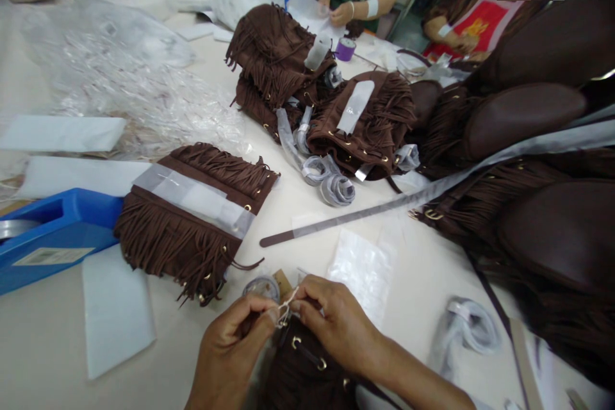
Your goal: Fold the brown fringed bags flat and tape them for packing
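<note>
My left hand point(235, 339) and my right hand point(331, 320) pinch a thin white string point(285, 309) between their fingertips at the lower middle. Directly beneath them is a dark brown bag point(307, 371) with gold eyelets, its lower part cut off by the frame edge. A small brown tag point(282, 284) and a plastic-wrapped roll point(262, 287) show just beyond my fingers. To the left lies a brown fringed bag point(182, 218) with a pale wrap across it.
A blue tape dispenser point(57, 230) stands at left, near white sheets point(118, 314). Further back are stacked fringed bags point(278, 51), a purple tape roll point(344, 49) and clear plastic bags point(144, 96). Brown bags point(552, 230) crowd the right. Two people work across the table.
</note>
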### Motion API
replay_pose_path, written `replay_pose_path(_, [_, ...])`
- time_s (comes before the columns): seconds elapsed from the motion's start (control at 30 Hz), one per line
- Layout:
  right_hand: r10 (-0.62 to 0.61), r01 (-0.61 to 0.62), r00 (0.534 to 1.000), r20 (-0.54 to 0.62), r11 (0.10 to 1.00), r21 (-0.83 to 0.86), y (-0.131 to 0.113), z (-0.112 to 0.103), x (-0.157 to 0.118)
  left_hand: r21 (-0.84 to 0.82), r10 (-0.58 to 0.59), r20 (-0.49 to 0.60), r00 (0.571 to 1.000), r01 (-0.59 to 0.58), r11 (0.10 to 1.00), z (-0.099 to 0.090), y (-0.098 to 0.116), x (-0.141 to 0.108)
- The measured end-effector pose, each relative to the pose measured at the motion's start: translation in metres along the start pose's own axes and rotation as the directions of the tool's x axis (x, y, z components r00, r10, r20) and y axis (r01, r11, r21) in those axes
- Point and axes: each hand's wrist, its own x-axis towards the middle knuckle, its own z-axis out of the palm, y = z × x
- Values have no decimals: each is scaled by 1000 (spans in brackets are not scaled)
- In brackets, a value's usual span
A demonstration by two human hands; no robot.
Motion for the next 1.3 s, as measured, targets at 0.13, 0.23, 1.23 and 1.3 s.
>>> replay_pose_path(0.13, [-25,28,998,49,998,-56,-4,-1,0,-120,-105,190,976,129,984,-2,-1,0])
replay_pose_path(0.23, [-101,107,985,141,994,-38,-4,-4,2,-205,-169,389,906,264,942,-5,-2,1])
replay_pose_path(1.23, [-110,127,986,126,982,-137,-14,-28,-1,-52,72,20,997,-71,996,-8,-28,-8])
replay_pose_path(1.3, [-212,235,963,166,963,-134,-19,-25,-3,86,200,25,980,-201,976,-6,-24,-9])
